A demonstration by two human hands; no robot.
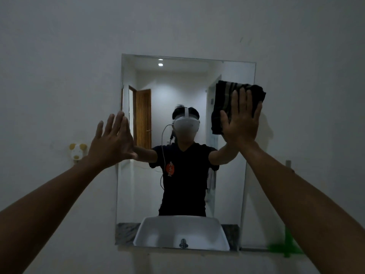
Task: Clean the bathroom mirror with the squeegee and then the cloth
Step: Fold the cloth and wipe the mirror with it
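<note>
Your right hand (240, 123) has the cloth (236, 103) pinned flat against the mirror (183, 194), up near its top right edge, fingers (246, 99) spread wide and pressing rather than gripping. Left hand (113, 143) is open too, fingers apart, palm braced at the mirror's left edge, holding nothing. The cloth looks soft and floppy, folded thick, so it'll probably bunch or slide unless you keep your palm on its middle. Glass is fragile, go easy. No squeegee in sight, and the dim light hides any streaks. Green blur (284, 248) lower right, can't tell what it is.
</note>
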